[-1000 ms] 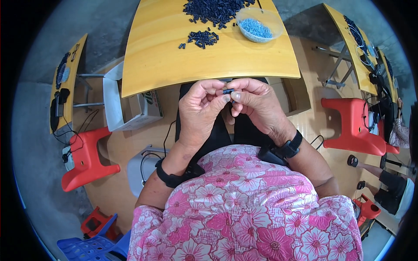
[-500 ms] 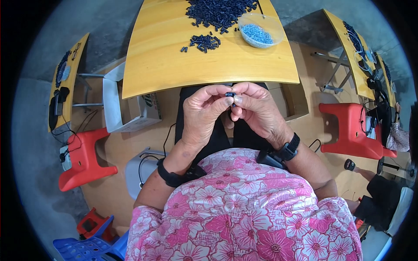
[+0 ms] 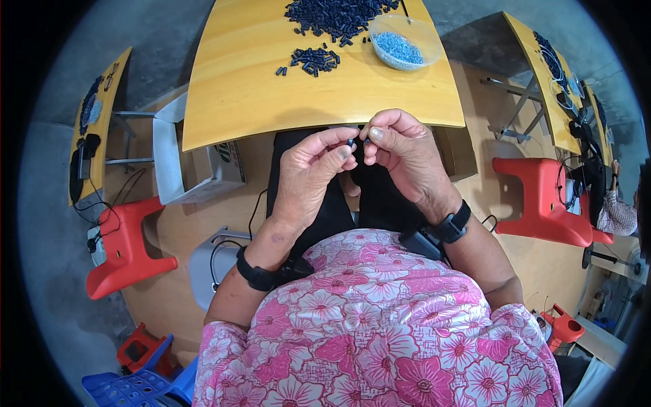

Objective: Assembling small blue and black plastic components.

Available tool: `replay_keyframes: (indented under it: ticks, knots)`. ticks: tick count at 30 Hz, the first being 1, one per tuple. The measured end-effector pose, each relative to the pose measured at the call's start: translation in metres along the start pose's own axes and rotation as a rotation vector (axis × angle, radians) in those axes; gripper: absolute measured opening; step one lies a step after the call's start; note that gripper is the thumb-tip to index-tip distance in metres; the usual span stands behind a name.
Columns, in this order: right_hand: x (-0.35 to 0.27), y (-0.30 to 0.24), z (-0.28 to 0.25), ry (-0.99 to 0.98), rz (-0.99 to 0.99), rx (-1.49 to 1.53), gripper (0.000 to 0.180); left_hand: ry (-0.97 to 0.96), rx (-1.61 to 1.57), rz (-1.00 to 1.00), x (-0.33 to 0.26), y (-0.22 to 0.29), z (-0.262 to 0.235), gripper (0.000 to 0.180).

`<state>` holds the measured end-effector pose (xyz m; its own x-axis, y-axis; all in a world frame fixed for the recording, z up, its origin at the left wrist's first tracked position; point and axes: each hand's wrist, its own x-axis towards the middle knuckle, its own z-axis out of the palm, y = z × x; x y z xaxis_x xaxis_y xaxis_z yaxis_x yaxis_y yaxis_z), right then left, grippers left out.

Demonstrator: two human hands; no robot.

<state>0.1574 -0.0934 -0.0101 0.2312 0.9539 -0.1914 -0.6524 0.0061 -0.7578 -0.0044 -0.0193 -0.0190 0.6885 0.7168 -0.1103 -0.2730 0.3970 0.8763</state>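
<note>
Just off the near edge of the yellow table (image 3: 325, 102), my left hand (image 3: 315, 166) pinches a small dark blue cylindrical piece (image 3: 350, 142) between thumb and fingertips. Close beside it is my right hand (image 3: 410, 159), its thumb and forefinger pressed together. Another small dark piece (image 3: 367, 141) shows among its curled fingers, mostly hidden. On the table lies a small pile of similar dark blue pieces (image 3: 315, 61), with a larger heap (image 3: 339, 17) behind it. To the right of the piles stands a clear plastic bowl (image 3: 428, 57) holding many tiny light blue pieces (image 3: 399, 49).
An open white carton (image 3: 169, 159) stands under the table's left side, and a brown box (image 3: 456, 152) under its right. Red stools (image 3: 125, 247) (image 3: 536, 200) are on both sides. Other tables (image 3: 102, 129) (image 3: 542, 81) carry dark pieces and cables. A co-worker's sleeve (image 3: 617, 211) shows at far right.
My hands were together on one small dark piece; now they are slightly apart, the left keeping a piece at its fingertips. My right fingertips have risen toward the table edge.
</note>
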Motion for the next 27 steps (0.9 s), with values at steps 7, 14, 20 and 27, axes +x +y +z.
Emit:
replay_keyframes:
  ticks: [7,14,20,27]
  knots:
    - [0.0003,0.0034,0.0046,0.015,0.01,-0.034,0.011,-0.035,-0.059,0.003,-0.0005,-0.002,-0.0003,0.017]
    - [0.0011,0.0054,0.0028,0.007,-0.009,0.023,0.014,-0.033,-0.041,0.0,-0.0001,-0.0044,-0.0021,0.018]
    - [0.001,0.0053,0.0041,-0.014,0.01,0.024,0.015,-0.048,-0.058,0.0,-0.0001,-0.0053,-0.0027,0.017]
    - [-0.0005,0.0039,0.0041,-0.027,0.013,-0.001,0.014,-0.06,-0.069,-0.016,-0.0007,-0.0039,-0.0033,0.015]
